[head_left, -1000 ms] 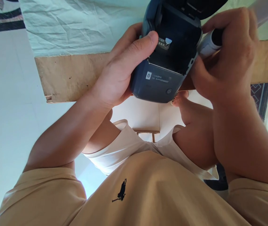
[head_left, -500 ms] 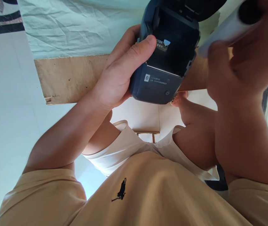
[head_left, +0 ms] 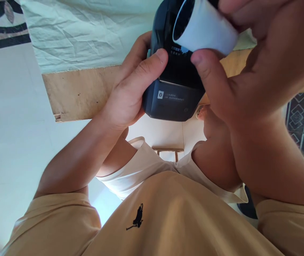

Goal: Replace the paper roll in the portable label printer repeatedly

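My left hand (head_left: 136, 83) is wrapped round the side of a dark label printer (head_left: 171, 101), its thumb lying over the edge of the open paper bay. A Bluetooth mark and small print show on the printer's front panel. In my right hand (head_left: 250, 67) is a white paper roll (head_left: 207, 30) with a dark hollow core, gripped between thumb and fingers. The roll is tilted over the bay and covers its upper right part. I cannot tell whether roll and printer touch. The printer's raised lid is mostly hidden now.
Below the printer is a wooden board edge (head_left: 79, 94), partly covered by a pale green cloth (head_left: 88, 35). My legs and a small wooden stool (head_left: 168, 149) are beneath. A dark patterned rug (head_left: 298, 117) lies on the floor at right.
My right hand has brought the paper roll leftward, over the printer's bay, and turned it so its open core faces left. The printer has shifted slightly left in my left hand.
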`<state>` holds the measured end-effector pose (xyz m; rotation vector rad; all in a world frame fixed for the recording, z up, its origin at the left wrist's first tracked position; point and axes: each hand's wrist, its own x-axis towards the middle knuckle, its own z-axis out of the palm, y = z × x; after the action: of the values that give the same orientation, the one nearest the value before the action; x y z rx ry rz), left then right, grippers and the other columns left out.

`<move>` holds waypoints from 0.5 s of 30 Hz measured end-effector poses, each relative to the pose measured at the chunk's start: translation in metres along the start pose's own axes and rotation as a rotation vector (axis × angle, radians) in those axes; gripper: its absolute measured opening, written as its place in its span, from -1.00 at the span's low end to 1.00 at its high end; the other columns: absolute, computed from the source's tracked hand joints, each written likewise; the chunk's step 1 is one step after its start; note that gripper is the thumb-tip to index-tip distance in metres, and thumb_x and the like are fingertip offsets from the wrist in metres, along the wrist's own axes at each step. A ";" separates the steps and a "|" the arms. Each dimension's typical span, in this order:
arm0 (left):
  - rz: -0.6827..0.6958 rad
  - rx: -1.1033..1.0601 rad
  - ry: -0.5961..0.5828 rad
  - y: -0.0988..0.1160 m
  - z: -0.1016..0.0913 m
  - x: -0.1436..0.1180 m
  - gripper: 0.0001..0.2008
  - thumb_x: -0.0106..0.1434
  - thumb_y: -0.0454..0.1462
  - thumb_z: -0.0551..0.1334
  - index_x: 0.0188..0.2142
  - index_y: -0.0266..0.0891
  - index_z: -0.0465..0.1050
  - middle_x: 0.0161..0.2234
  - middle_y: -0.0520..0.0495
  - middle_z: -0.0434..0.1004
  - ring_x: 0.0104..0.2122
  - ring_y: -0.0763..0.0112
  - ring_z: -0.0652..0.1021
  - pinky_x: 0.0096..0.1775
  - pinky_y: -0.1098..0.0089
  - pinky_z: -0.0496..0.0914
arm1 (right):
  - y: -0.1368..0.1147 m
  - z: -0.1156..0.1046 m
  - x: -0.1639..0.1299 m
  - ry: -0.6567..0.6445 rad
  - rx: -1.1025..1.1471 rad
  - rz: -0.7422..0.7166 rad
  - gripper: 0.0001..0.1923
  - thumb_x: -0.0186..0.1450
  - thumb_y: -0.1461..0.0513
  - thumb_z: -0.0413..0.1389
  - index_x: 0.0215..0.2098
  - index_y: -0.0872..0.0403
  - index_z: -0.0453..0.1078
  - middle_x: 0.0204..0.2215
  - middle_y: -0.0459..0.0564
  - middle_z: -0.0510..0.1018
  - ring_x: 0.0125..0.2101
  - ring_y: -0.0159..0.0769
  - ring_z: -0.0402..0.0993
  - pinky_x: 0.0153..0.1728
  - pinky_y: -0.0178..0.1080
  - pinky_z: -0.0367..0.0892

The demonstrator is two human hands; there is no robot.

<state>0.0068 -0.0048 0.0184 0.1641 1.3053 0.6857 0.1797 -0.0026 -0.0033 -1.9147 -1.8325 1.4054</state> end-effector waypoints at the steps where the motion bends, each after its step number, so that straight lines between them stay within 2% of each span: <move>1: 0.006 0.019 -0.004 0.000 -0.002 0.000 -0.83 0.31 -0.25 0.04 -0.16 -0.25 0.29 -0.35 -0.03 0.40 -0.13 0.30 0.54 -0.27 0.44 0.31 | -0.002 0.000 0.001 0.003 -0.132 -0.074 -0.47 0.34 -0.12 -0.13 0.10 -0.03 0.33 -0.05 -0.16 0.42 0.05 -0.32 0.36 0.10 -0.20 0.32; 3: 0.014 0.084 -0.043 0.001 -0.006 0.000 -0.78 0.32 -0.23 0.04 -0.10 -0.27 0.30 -0.32 -0.02 0.40 -0.10 0.28 0.54 -0.23 0.44 0.34 | -0.006 -0.002 0.003 0.014 -0.307 -0.220 -0.53 0.37 -0.06 -0.16 -0.01 0.02 0.35 -0.11 -0.16 0.42 -0.03 -0.34 0.41 0.03 -0.22 0.33; 6: 0.011 0.217 -0.110 0.004 -0.012 -0.001 -0.69 0.32 -0.18 0.07 -0.03 -0.31 0.32 -0.25 -0.02 0.40 -0.08 0.28 0.53 -0.16 0.42 0.38 | -0.011 -0.007 0.002 0.026 -0.281 -0.337 -0.62 0.37 0.04 -0.14 -0.06 0.06 0.35 -0.14 -0.15 0.42 -0.01 -0.34 0.40 0.03 -0.27 0.32; 12: 0.021 0.298 -0.136 0.006 -0.018 -0.002 -0.61 0.33 -0.11 0.11 0.05 -0.29 0.34 -0.16 -0.03 0.42 -0.01 0.18 0.50 -0.07 0.35 0.40 | -0.009 -0.003 0.003 0.101 -0.273 -0.438 -0.73 0.37 0.14 -0.10 -0.19 0.07 0.39 -0.32 -0.14 0.47 -0.21 -0.35 0.49 -0.22 -0.24 0.37; 15: 0.009 0.312 -0.184 0.007 -0.021 -0.001 -0.64 0.34 -0.18 0.09 0.03 -0.33 0.36 -0.14 -0.01 0.41 0.06 0.14 0.45 -0.03 0.33 0.36 | -0.009 -0.003 0.005 0.033 -0.234 -0.385 -0.69 0.33 0.05 -0.01 -0.18 0.09 0.38 -0.28 -0.12 0.49 -0.18 -0.29 0.49 -0.19 -0.21 0.38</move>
<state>-0.0151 -0.0057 0.0166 0.4757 1.2276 0.4593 0.1739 0.0051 0.0018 -1.5425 -2.2795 1.0698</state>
